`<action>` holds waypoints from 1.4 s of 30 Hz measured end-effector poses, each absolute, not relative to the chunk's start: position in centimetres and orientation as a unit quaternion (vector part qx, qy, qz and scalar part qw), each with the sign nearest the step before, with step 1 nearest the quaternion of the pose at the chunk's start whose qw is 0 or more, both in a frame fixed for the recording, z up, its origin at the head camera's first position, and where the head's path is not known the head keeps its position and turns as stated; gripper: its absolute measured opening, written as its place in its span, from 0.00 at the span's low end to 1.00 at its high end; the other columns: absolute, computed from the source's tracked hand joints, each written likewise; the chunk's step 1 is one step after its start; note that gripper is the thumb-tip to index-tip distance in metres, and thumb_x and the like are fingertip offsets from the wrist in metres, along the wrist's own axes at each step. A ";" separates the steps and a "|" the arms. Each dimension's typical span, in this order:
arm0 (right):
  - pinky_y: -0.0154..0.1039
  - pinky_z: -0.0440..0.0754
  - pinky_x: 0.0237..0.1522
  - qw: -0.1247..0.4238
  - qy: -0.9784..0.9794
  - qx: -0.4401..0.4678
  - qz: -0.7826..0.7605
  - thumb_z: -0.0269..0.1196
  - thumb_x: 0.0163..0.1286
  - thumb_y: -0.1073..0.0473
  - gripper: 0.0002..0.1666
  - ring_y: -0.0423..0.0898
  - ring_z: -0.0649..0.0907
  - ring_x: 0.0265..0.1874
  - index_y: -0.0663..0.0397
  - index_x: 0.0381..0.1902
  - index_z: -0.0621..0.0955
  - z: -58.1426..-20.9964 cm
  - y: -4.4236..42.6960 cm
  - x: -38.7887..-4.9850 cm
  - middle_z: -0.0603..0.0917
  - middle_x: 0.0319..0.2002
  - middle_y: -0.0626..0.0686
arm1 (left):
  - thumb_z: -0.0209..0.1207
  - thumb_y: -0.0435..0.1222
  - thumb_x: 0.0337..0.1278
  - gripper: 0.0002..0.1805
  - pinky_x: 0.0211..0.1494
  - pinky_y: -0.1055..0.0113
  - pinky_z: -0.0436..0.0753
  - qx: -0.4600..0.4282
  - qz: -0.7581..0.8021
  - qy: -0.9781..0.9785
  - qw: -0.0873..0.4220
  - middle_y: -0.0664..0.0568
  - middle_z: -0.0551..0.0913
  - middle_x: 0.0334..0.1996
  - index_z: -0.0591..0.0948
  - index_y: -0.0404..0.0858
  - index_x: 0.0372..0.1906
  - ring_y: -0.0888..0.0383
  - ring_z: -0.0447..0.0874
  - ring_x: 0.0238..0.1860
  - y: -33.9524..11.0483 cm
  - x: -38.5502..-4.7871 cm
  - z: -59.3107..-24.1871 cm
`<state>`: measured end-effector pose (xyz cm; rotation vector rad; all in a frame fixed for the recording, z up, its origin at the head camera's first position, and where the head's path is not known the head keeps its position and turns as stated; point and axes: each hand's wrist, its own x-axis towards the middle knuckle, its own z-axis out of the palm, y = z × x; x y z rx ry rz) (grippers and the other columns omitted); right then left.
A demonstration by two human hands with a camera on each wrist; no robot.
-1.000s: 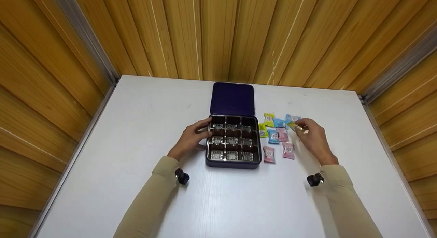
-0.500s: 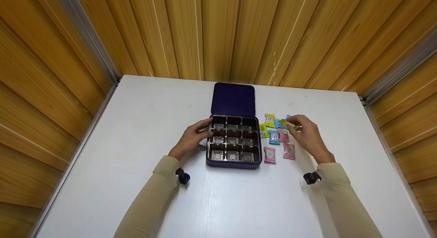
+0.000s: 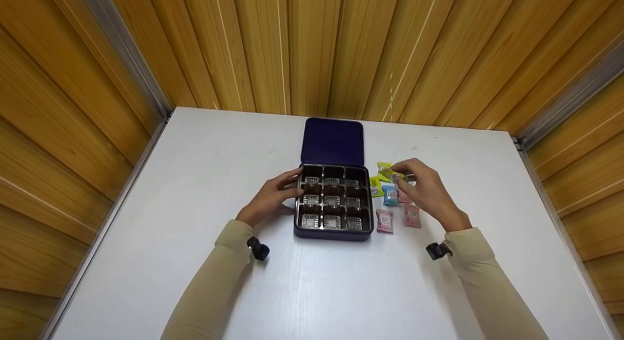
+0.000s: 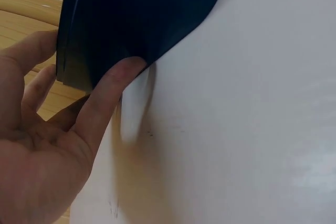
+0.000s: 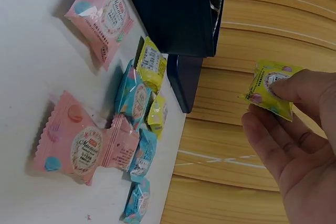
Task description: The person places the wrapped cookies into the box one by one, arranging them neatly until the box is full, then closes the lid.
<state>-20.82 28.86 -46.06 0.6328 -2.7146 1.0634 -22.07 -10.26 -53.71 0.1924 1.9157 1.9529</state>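
A dark blue tin box (image 3: pixel 333 234) stands with its lid (image 3: pixel 333 141) raised at the back. Its dark divided insert (image 3: pixel 322 206) shows bare compartments. My left hand (image 3: pixel 270 197) holds the tin's left side; in the left wrist view the thumb (image 4: pixel 123 72) presses the outer wall and the fingers reach the rim. My right hand (image 3: pixel 426 189) pinches a yellow wrapped candy (image 5: pixel 273 87) between thumb and fingers, right of the tin and above the other candies.
Right of the tin lie yellow candies (image 3: pixel 376 187), blue candies (image 3: pixel 390 195) and pink candies (image 3: pixel 384 221), partly hidden by my right hand. The white tabletop (image 3: pixel 312 286) meets wood-panelled walls (image 3: pixel 312 52) at the back and sides.
My right hand has moved left toward the tin, carrying the yellow candy. It now covers the blue candies at the back. My left hand stays at the tin.
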 end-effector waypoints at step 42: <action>0.49 0.89 0.48 0.000 -0.868 0.357 0.345 0.69 0.73 0.70 0.14 0.48 0.85 0.45 0.57 0.54 0.84 -44.1 21.4 -21.0 0.85 0.49 0.53 | 0.67 0.34 0.70 0.38 0.44 0.44 0.91 0.064 0.685 0.704 0.179 0.40 0.70 0.77 0.69 0.50 0.82 0.38 0.75 0.70 -9.9 -22.3 -54.0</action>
